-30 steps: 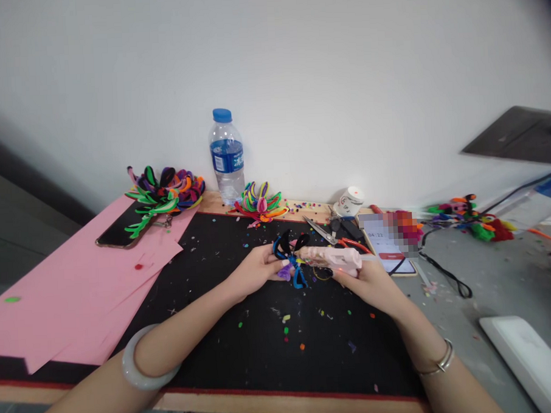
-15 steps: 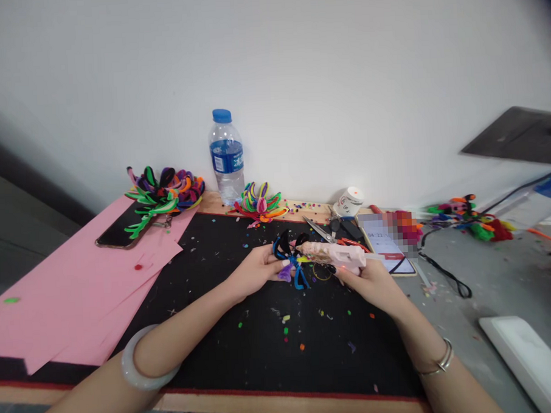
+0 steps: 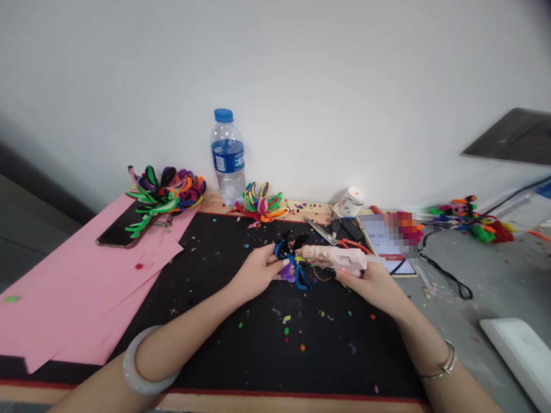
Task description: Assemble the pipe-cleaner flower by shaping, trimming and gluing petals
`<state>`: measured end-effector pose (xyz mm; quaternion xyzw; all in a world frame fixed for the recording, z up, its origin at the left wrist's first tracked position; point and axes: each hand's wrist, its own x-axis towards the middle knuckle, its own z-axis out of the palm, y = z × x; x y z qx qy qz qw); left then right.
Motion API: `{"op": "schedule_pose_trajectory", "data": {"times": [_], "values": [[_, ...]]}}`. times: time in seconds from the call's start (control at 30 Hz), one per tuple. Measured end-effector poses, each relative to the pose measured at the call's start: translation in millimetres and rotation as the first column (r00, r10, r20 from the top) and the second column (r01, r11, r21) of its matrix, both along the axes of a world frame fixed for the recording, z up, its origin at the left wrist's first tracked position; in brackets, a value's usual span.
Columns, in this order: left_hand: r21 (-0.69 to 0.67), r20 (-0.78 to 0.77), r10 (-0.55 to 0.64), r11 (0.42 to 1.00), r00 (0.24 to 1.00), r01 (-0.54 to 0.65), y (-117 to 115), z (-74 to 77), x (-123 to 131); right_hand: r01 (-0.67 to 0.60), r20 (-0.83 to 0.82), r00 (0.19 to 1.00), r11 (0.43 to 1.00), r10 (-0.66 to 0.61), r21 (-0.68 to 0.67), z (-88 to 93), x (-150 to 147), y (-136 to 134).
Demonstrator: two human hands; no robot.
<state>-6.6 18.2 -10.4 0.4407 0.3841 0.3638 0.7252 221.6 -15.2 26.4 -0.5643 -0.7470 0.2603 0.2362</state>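
My left hand (image 3: 259, 271) is closed on a pipe-cleaner flower (image 3: 300, 275) with black, blue and purple loops, held up over the black mat (image 3: 264, 359). My right hand (image 3: 369, 284) grips a pale pink glue gun (image 3: 339, 257), its nozzle pointing left at the middle of the flower. Whether the tip touches the flower I cannot tell. A small red light glows low on the gun. Behind it lie scissors (image 3: 321, 230) with orange handles, blades open.
Pink paper (image 3: 78, 288) bearing a dark phone (image 3: 116, 231) covers the left. At the back stand a water bottle (image 3: 228, 166), pipe-cleaner bunches (image 3: 165, 190) and a tipped paper cup (image 3: 349, 202). A lit phone (image 3: 381, 238) and a white box (image 3: 523, 354) lie right. Colourful scraps dot the mat.
The flower has turned slightly in my left hand, so its blue and black loops face up more. The glue gun has hardly moved.
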Motion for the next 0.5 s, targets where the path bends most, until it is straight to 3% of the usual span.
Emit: {"op": "schedule_pose_trajectory", "data": {"times": [0.33,0.5], "values": [[-0.004,-0.002,0.002,1.000,1.000,-0.002,-1.6,0.7,0.0,0.001,-0.009,1.000,0.999,-0.001,0.037,1.0,-2.8,1.3],[-0.016,-0.003,0.001,1.000,1.000,-0.001,-1.6,2.8,0.4,0.084,-0.092,0.993,0.994,-0.077,0.072,2.3,-3.3,-0.4]]}}
